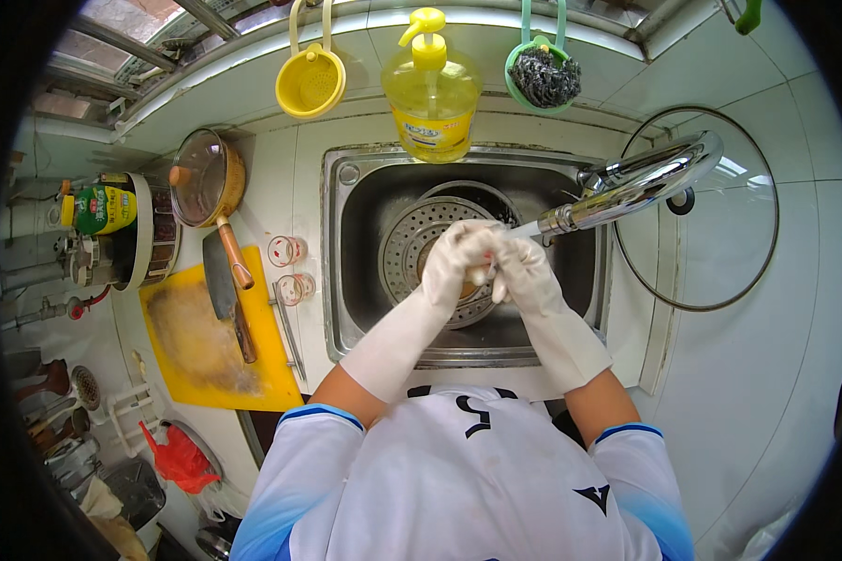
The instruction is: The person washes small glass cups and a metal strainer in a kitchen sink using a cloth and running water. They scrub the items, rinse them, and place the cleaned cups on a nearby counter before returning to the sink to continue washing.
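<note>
My left hand (455, 259) and my right hand (526, 263), both in long white rubber gloves, meet under the faucet (603, 203), where water runs onto them. The fingers are curled close together around something small and partly reddish or clear, mostly hidden, so I cannot tell what it is or which hand holds it. Below the hands a perforated metal steamer tray (407, 242) lies in the stainless steel sink (361, 308), with a dark round pan (491, 196) partly under it.
A yellow soap pump bottle (431, 105) stands behind the sink. Left are two small glasses (285, 250), a yellow cutting board (196, 336) with a cleaver (219, 273), and a lidded saucepan (210, 175). A glass lid (723, 245) leans at the right.
</note>
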A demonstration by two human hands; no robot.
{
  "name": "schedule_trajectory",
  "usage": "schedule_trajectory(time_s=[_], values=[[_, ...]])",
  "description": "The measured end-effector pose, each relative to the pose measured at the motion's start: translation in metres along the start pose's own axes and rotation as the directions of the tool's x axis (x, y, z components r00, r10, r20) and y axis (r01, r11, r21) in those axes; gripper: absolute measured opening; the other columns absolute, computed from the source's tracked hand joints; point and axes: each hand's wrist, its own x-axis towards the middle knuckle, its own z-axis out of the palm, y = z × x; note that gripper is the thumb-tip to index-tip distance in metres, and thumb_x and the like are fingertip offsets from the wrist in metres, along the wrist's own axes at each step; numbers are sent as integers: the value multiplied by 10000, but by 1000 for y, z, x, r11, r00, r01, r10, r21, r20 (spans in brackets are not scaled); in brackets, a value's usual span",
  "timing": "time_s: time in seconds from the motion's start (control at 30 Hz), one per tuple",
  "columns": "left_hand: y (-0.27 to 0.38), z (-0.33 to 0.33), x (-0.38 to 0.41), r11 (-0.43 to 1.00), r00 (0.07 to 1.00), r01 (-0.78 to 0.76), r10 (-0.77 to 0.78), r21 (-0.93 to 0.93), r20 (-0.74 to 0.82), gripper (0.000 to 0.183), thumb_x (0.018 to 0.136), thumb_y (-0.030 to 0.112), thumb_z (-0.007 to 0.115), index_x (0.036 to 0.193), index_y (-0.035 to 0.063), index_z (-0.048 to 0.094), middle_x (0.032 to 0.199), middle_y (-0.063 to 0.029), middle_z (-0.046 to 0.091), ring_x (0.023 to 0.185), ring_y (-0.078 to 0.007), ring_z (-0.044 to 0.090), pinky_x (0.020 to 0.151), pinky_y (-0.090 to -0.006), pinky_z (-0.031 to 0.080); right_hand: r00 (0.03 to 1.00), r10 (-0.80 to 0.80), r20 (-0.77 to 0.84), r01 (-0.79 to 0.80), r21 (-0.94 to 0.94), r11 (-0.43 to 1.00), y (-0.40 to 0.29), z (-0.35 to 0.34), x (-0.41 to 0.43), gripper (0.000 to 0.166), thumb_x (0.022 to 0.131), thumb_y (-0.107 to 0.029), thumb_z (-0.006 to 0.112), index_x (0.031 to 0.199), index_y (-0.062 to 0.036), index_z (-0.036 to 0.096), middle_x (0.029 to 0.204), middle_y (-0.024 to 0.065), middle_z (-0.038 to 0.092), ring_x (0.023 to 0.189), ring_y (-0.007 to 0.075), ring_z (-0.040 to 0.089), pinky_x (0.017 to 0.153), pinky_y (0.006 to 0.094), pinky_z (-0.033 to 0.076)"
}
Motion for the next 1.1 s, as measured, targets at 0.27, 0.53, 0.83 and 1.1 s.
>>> schedule_trajectory(time_s=[0.27, 0.53, 0.83, 1.1], values=[[-1, 32, 20, 990, 916, 1, 56, 142, -397, 559, 1092, 486, 401, 990, -2, 653, 792, -100, 662, 630, -217, 612, 633, -351, 543, 979, 43, -197, -82, -194, 978, 6, 11, 4, 256, 1031, -102, 554, 1252, -41, 668, 948, 50, 719, 638, 105, 659, 547, 218, 526], [-7, 22, 22, 998, 969, 61, -55, 16, -239, 578, 1053, 561, 460, 1053, 14, 646, 778, -82, 659, 671, -196, 617, 647, -324, 512, 986, 131, -107, -159, -319, 934, 0, 3, 7, 173, 1055, -156, 592, 1134, -18, 659, 864, 37, 708, 618, 102, 650, 537, 259, 525], [-30, 9, 32, 994, 953, 39, -68, -104, -295, 597, 1071, 558, 411, 970, 32, 677, 656, -49, 631, 479, -160, 553, 413, -248, 393, 999, -34, -31, 11, -561, 828, -9, 11, 6, 179, 1032, -56, 572, 1197, -52, 642, 899, 44, 674, 691, 123, 672, 603, 269, 560], [-20, 5, 25, 765, 781, 513, -605, -390, -159, 469, 1054, 546, 440, 1081, 159, 704, 906, -22, 726, 594, -123, 610, 515, -261, 475, 893, -311, 326, 403, -887, 227, -34, -18, 17, 164, 992, -142, 585, 1033, -51, 716, 964, 140, 758, 809, 250, 741, 751, 370, 588]])
